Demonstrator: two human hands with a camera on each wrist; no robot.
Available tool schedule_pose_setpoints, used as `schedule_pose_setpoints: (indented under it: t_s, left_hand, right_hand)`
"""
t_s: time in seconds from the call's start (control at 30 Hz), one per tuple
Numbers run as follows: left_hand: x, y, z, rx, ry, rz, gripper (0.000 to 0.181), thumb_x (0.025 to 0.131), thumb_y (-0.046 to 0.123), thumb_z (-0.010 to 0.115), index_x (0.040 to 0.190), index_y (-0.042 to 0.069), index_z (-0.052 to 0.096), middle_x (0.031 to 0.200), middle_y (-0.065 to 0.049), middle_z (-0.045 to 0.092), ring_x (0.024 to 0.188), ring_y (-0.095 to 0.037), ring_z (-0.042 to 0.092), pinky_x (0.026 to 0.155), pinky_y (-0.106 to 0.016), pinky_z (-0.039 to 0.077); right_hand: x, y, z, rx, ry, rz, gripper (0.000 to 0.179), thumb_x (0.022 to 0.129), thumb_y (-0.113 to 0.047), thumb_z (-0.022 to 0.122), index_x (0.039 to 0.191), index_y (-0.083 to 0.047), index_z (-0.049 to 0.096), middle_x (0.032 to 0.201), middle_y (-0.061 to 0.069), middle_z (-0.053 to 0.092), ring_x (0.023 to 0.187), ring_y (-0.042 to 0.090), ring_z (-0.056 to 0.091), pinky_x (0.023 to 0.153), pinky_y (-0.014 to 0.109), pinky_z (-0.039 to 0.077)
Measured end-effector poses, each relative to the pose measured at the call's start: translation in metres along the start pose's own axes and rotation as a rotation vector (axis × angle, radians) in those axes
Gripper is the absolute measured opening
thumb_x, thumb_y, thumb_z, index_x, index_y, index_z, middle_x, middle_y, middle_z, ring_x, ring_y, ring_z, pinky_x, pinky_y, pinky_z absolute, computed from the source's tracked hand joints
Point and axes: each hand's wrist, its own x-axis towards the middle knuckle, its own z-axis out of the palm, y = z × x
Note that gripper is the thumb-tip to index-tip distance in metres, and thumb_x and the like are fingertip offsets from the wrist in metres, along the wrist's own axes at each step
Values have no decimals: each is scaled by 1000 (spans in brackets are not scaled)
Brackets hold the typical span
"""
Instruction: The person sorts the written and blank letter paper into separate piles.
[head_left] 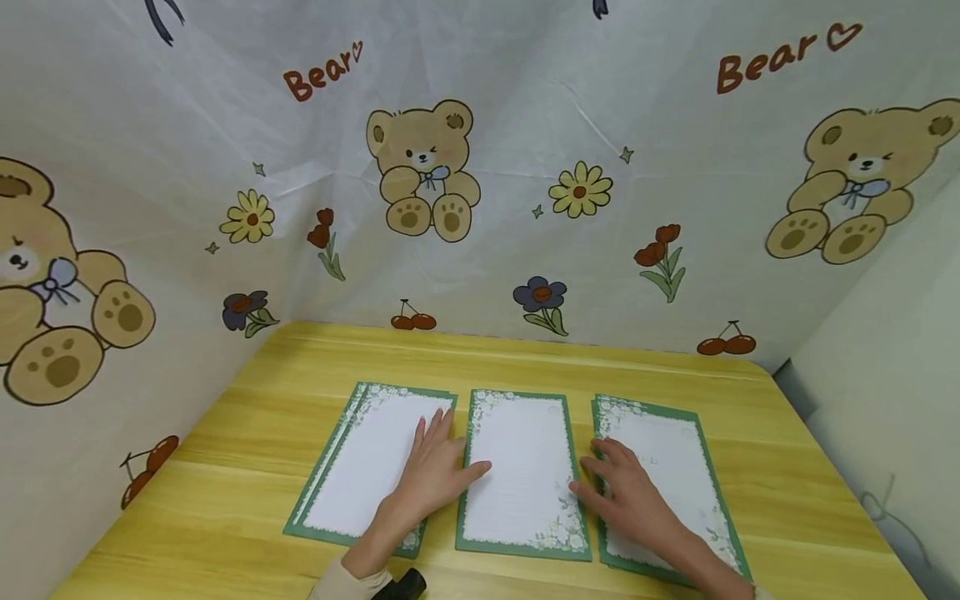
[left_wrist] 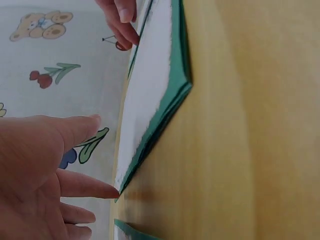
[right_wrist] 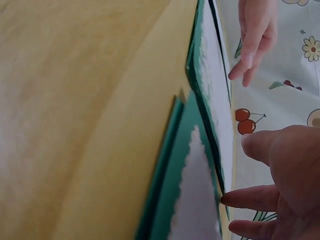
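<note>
Three groups of green-bordered white sheets with floral corners lie side by side. Over the right part of the left stack [head_left: 352, 475] is my left hand [head_left: 435, 471], fingers extended and its thumb reaching over the edge of the middle stack [head_left: 517, 475]. My right hand [head_left: 630, 492] is above the left part of the right stack [head_left: 675, 446], thumb and fingers spread toward the gap beside the middle sheets. In the left wrist view, an extended finger of the left hand [left_wrist: 30, 170] meets a corner of the middle stack [left_wrist: 145, 95]. Neither hand grips anything.
The sheets lie on a yellow wood-grain table [head_left: 225, 425]. Behind it hangs a pale cloth [head_left: 495, 250] printed with bears, flowers and cherries. A black wrist strap [head_left: 401, 586] shows at the left wrist. A thin cable [head_left: 892, 508] is beyond the table's right edge.
</note>
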Motion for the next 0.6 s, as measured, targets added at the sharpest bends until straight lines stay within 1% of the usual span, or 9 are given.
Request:
schedule_pose_setpoints:
  t_s: [0.13,0.27,0.43,0.6]
  left_hand:
    - [-2,0,1,14,-18,19,55,92,41,69,109,-11,71,151,-36,29,143,-49,19,114,-63,8]
    - [-4,0,2,20,-11,32,54,92,40,69,109,-11,71,150,-36,30,143,-49,21,114,-64,10]
    - [-5,0,2,0,-8,30,53,92,38,70,109,-12,70,149,-36,31,143,-49,22,114,-64,9]
    - [-5,0,4,-25,-7,32,53,92,36,70,112,-13,69,148,-36,33,142,-49,22,113,-64,9]
  right_hand:
    - [-1,-1,2,-29,2,3,49,94,-38,68,119,3,69,136,24,53,132,45,40,101,62,37]
    - [-2,-1,3,-51,19,14,50,94,-37,69,119,5,68,134,24,54,131,44,42,101,60,38]
    - [-3,0,7,4,11,25,52,94,-37,69,122,6,67,135,25,53,131,45,41,100,60,39]
    - [-4,1,12,52,28,11,52,93,-33,70,123,9,65,135,27,52,132,48,39,99,62,39]
